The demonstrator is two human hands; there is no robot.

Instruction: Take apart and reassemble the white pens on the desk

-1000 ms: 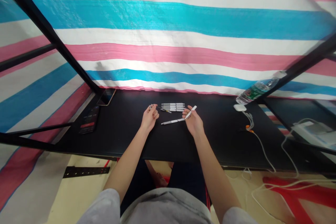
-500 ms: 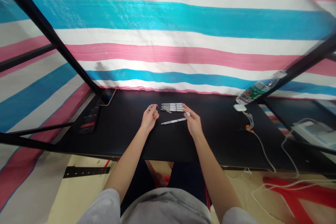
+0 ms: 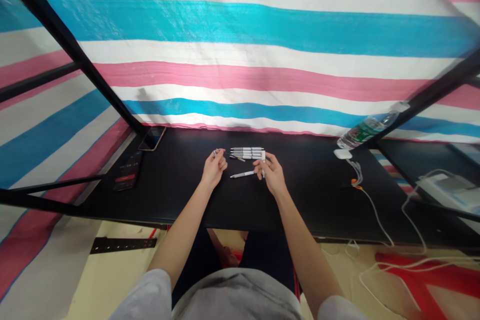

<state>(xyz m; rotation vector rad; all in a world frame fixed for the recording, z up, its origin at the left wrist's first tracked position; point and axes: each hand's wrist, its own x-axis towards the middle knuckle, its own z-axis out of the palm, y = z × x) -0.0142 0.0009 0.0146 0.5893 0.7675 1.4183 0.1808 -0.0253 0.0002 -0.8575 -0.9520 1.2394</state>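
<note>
My left hand (image 3: 213, 167) rests on the black, smooth worktop (image 3: 180, 195). Its fingers are curled nearly closed, and the thumb and forefinger pinch one small grey part (image 3: 215, 151), which is too small for me to say what it is. My right hand (image 3: 273, 176) is half closed. Its fingertips hold one short white pen piece (image 3: 263, 159), a thin tube that stands almost upright.

One single pen (image 3: 243, 174), white and slim, lies flat on the worktop between my two hands. Its right end is just beside my right fingers, but I cannot tell if they touch. Behind it is a row of pens (image 3: 246, 152). I count four of them, all white and straight, parallel and close together. One thin dark piece (image 3: 237, 158) lies just in front of the left end of the row.

At the far left of the worktop are two phones, flat and rectangular: one phone with a golden edge (image 3: 152, 138) and one dark phone (image 3: 128, 170) nearer to me. At the back right, one clear plastic bottle (image 3: 369, 127) with a white cap lies tilted. Beside it is one rounded white charger (image 3: 342, 154) with white cables (image 3: 375, 205). Behind everything hangs a woven sheet (image 3: 240, 35) with blue, pink and white stripes.
</note>
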